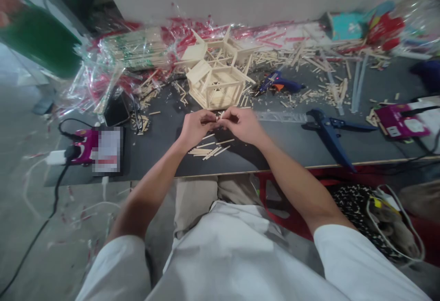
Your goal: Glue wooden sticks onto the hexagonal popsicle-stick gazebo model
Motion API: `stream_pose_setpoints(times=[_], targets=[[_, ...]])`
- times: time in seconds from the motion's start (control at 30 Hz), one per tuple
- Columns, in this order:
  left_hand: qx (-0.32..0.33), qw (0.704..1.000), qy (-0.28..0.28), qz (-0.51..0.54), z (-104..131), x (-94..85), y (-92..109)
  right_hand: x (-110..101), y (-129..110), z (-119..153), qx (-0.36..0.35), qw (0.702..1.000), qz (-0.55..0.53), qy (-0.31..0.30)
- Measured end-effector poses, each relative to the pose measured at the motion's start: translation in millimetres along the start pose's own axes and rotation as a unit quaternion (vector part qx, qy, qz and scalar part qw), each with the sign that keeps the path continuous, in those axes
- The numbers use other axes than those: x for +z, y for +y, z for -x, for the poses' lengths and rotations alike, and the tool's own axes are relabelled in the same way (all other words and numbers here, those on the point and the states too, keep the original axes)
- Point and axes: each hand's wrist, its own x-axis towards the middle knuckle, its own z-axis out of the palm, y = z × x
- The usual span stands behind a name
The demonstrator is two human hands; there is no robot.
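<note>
My left hand [197, 128] and my right hand [239, 125] meet fingertip to fingertip above the dark table. Both are closed in a pinch. Something small and pale shows between the fingertips, too small to name. Just behind my hands stands a many-sided frame built of wooden sticks [220, 85], with flat panels sticking up from it. Several loose wooden sticks [206, 151] lie on the table on the near side of my hands. A clear plastic ruler [282, 116] lies to the right of my right hand.
Blue cutters [330, 138] and a blue glue gun [282, 83] lie to the right. Stick offcuts [295, 60] and plastic-wrapped stick bundles [135, 48] fill the back. A phone [107, 149] and a purple power strip [84, 146] sit left; another purple box [400, 119] sits right.
</note>
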Motion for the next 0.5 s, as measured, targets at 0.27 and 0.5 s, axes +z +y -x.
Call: stream_pose_setpoints(times=[0.27, 0.5], targets=[[0.025, 0.997, -0.015, -0.068, 0.3, -6.1, 6.9, 2.1, 4.3, -4.8, 0.016, 1.000, 0.003, -0.009], [0.055, 0.995, -0.030, -0.077, -3.2, -7.4, -1.0, -1.8, 2.3, -5.4, -0.025, 0.999, 0.035, 0.006]])
